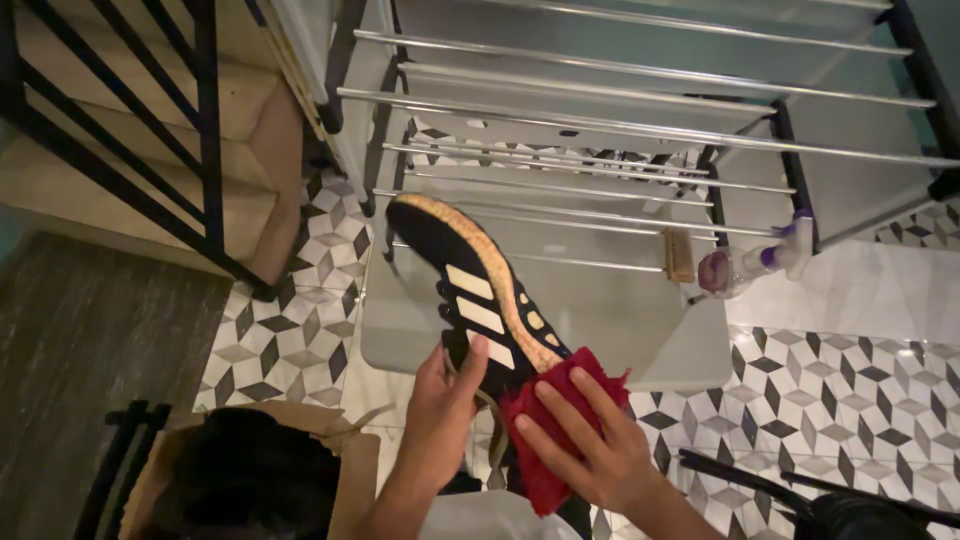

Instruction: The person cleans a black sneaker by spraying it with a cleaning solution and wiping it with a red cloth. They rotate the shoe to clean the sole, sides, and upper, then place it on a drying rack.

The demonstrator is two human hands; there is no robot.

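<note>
My left hand (440,405) grips the heel end of a black sneaker (470,280) with white stripes and a tan sole, held up on its side with the toe pointing away. My right hand (590,440) presses a red cloth (548,420) flat against the sole near the heel. The cloth hangs down below my palm. The shoe hovers in front of a low metal shoe rack (620,130).
A spray bottle (755,265) and a small wooden brush (679,255) lie on the rack's lower shelf. Black stair railing (205,130) and steps rise at left. An open cardboard box (250,470) with dark contents sits at lower left on the patterned tile floor (290,330).
</note>
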